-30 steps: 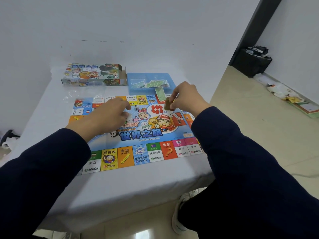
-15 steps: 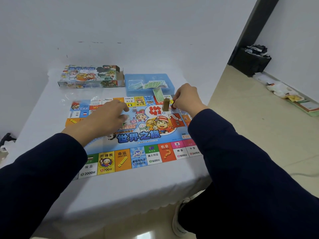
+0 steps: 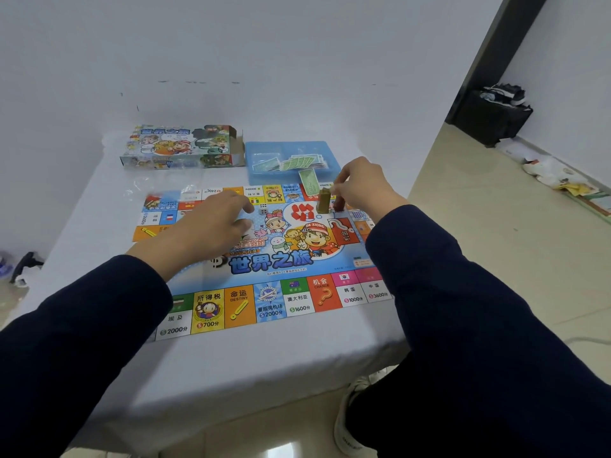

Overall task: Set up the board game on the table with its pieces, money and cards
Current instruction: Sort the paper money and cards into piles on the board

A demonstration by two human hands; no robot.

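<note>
Board [image 3: 264,259] lies flat on the white-covered table [image 3: 99,200], centred in front of you, near edge toward you. Olive pawn [image 3: 324,201] stands upright on the board's far right area, beside the red splash print. Your right hand [image 3: 358,190] is just right of it, fingers curled down on a small red piece [image 3: 339,204]; looks like a pinch, but the contact is partly hidden. Set the red one down vertical, next to the olive pawn but not touching, and lift your fingers straight up so you don't knock either over. Your left hand [image 3: 211,223] hovers palm-down over the board's left middle, fingers loosely bent; can't tell if it holds anything. Dice [image 3: 263,208] sit just past its fingertips. Blue tray [image 3: 330,153] behind the board holds green money [image 3: 297,162], one bill [image 3: 309,183] hanging over its edge onto the board. Game box [image 3: 182,147] sits open to the tray's left. Money and cards are probably next.
</note>
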